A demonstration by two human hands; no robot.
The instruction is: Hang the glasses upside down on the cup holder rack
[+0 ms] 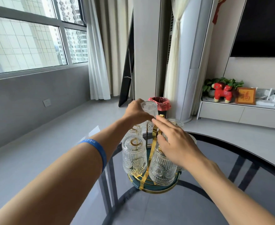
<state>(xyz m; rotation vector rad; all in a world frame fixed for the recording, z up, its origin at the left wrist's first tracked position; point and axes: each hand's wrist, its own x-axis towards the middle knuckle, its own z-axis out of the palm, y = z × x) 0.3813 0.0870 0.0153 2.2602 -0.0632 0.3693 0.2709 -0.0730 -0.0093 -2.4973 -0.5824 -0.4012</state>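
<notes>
A gold wire cup holder rack (153, 144) with a teal round base (158, 186) stands on a dark glass table (231, 184). Several ribbed clear glasses hang upside down on it, such as the front left glass (134, 157) and the front right glass (162, 170). My left hand (136, 113) grips another ribbed glass (149, 108), bottom up, above the rack's far side. My right hand (175, 142) rests with fingers spread over the rack's top, its fingertips touching the gold handle and the held glass. The pegs at the back are hidden by my hands.
A bin with a red liner (160, 103) stands on the floor behind the table. A low white cabinet (240, 114) with a red toy and a plant runs along the right wall. Curtains and a window fill the left.
</notes>
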